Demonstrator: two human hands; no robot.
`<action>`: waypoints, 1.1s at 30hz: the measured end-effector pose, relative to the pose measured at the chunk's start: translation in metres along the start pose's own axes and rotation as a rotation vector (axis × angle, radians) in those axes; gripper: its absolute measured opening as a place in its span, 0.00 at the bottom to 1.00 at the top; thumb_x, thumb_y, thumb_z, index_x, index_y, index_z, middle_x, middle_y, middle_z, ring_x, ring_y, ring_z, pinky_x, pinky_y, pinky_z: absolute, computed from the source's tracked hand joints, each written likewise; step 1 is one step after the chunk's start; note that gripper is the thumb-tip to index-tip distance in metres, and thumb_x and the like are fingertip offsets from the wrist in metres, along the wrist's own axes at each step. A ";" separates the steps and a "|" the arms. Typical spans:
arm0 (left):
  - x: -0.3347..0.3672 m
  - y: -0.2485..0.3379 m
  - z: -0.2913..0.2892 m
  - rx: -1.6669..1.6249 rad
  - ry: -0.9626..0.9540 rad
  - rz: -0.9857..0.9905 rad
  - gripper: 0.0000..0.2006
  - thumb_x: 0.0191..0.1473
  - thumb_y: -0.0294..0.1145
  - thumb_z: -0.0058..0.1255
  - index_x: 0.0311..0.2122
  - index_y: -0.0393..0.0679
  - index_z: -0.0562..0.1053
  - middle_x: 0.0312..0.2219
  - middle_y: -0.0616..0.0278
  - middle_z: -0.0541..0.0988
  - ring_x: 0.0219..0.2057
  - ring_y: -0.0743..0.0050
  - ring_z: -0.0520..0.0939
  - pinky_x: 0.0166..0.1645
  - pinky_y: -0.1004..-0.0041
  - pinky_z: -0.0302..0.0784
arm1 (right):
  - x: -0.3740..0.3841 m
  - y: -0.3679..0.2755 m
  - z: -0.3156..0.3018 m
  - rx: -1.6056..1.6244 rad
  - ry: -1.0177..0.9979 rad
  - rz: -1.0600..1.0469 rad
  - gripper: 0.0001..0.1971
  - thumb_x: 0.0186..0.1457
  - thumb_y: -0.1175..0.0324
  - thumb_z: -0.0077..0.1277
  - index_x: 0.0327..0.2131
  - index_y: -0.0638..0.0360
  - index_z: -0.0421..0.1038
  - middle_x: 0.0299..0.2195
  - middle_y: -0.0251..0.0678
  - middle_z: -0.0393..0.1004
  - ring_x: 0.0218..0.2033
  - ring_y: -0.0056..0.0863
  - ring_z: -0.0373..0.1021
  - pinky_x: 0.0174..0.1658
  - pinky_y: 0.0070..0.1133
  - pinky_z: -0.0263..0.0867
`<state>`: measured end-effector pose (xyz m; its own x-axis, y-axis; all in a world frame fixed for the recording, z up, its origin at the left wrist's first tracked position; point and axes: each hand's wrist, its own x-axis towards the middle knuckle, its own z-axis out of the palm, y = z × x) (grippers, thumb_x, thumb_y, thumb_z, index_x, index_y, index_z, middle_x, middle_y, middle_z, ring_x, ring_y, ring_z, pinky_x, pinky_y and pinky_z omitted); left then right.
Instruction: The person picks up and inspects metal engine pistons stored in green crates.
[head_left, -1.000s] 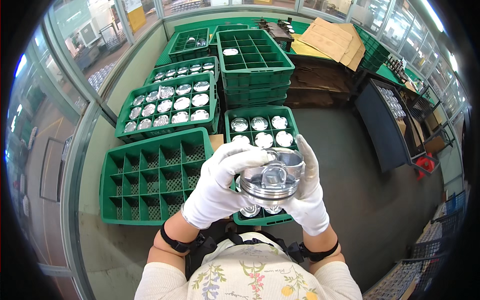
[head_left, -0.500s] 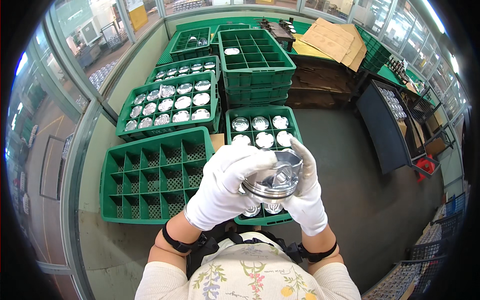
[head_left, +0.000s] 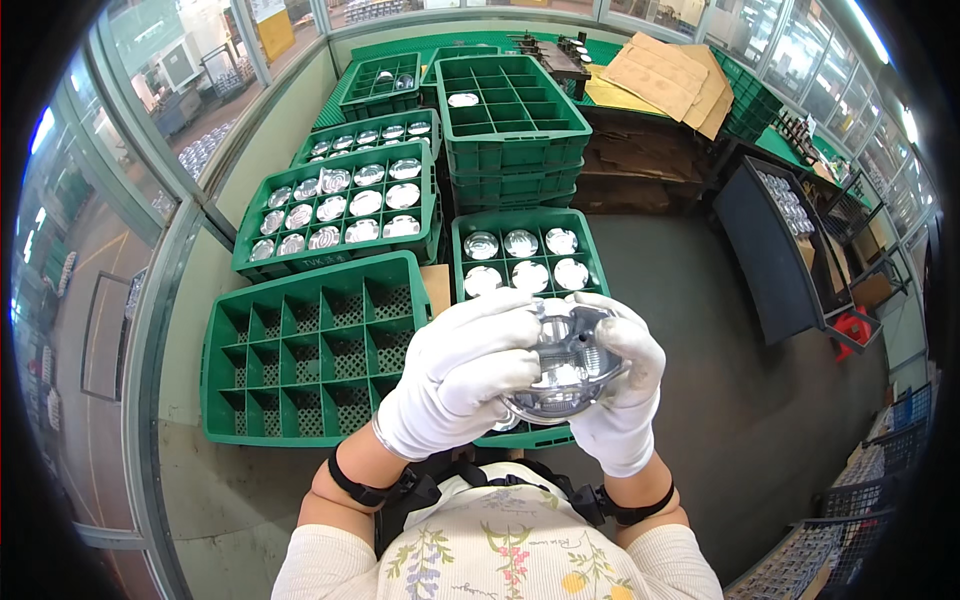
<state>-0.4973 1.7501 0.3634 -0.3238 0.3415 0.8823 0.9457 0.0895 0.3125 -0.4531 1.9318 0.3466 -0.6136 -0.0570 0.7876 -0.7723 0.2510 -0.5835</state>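
A shiny metal engine piston (head_left: 565,365) is held up between my two white-gloved hands, its hollow underside partly turned toward me. My left hand (head_left: 470,360) wraps its fingers round the left side. On the right side, my right hand (head_left: 625,375) grips the rim with bent fingers. Beneath the hands is a green divided crate (head_left: 590,245) with round metal pistons in its compartments; my hands hide much of its near half. To the left lies another green divided crate (head_left: 311,352), its visible compartments bare down to the mesh bottom.
Farther left, a green crate (head_left: 318,262) full of pistons sits before more crates. Stacked green crates (head_left: 515,150) stand ahead, the top one with one piston visible. Cardboard sheets (head_left: 665,80) lie at the back right. A dark cart (head_left: 765,260) stands right, beside a red object (head_left: 852,330).
The piston has been tilted in my hands, so more of its hollow inside shows. My left fingers have spread along its side, and my right fingers have shifted over the rim.
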 end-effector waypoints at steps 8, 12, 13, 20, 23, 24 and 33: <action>0.003 0.012 0.004 0.150 0.051 -0.027 0.30 0.35 0.23 0.64 0.49 0.46 0.72 0.44 0.58 0.79 0.40 0.61 0.81 0.45 0.65 0.73 | -0.007 -0.005 0.012 0.265 0.048 0.227 0.37 0.46 0.85 0.56 0.59 0.59 0.52 0.53 0.43 0.64 0.53 0.32 0.66 0.56 0.28 0.64; 0.000 0.018 0.004 0.170 -0.006 -0.164 0.34 0.32 0.23 0.65 0.52 0.45 0.71 0.46 0.57 0.79 0.43 0.60 0.79 0.49 0.65 0.72 | -0.010 -0.003 0.007 0.426 -0.004 0.376 0.32 0.49 0.85 0.53 0.57 0.58 0.54 0.55 0.43 0.64 0.55 0.31 0.65 0.57 0.27 0.64; -0.001 0.018 0.005 0.137 0.008 -0.208 0.36 0.31 0.23 0.65 0.53 0.44 0.70 0.46 0.56 0.78 0.45 0.59 0.78 0.51 0.64 0.71 | -0.011 -0.003 0.006 0.513 -0.001 0.436 0.30 0.51 0.84 0.52 0.56 0.58 0.55 0.56 0.43 0.64 0.56 0.31 0.65 0.57 0.27 0.64; 0.002 0.009 0.004 0.123 -0.057 -0.346 0.36 0.30 0.24 0.63 0.53 0.43 0.71 0.48 0.57 0.77 0.46 0.54 0.77 0.54 0.62 0.70 | -0.011 -0.006 0.009 0.924 0.111 0.553 0.22 0.55 0.81 0.47 0.53 0.56 0.58 0.55 0.41 0.64 0.56 0.28 0.64 0.57 0.26 0.64; 0.001 0.002 0.003 0.166 -0.165 -0.334 0.30 0.30 0.29 0.69 0.46 0.45 0.76 0.47 0.57 0.78 0.45 0.61 0.78 0.51 0.68 0.73 | -0.016 -0.004 0.006 0.915 0.131 0.606 0.21 0.55 0.81 0.46 0.53 0.56 0.59 0.53 0.38 0.65 0.54 0.27 0.64 0.57 0.25 0.62; 0.001 0.001 0.004 0.166 -0.164 -0.335 0.30 0.30 0.29 0.69 0.46 0.45 0.76 0.47 0.57 0.78 0.45 0.61 0.78 0.51 0.68 0.73 | -0.016 -0.003 0.006 0.914 0.131 0.607 0.21 0.55 0.81 0.46 0.53 0.56 0.59 0.53 0.38 0.65 0.54 0.27 0.64 0.57 0.25 0.62; 0.000 0.000 0.003 0.086 -0.146 -0.353 0.29 0.28 0.30 0.65 0.45 0.48 0.76 0.44 0.58 0.78 0.45 0.52 0.77 0.52 0.60 0.71 | -0.015 -0.002 0.002 1.044 0.159 0.717 0.23 0.54 0.81 0.48 0.54 0.57 0.59 0.51 0.35 0.65 0.53 0.25 0.64 0.57 0.23 0.61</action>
<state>-0.4977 1.7531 0.3624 -0.6279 0.4046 0.6649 0.7780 0.3007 0.5517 -0.4424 1.9299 0.3358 -0.9745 -0.0900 0.2058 -0.0845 -0.7022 -0.7070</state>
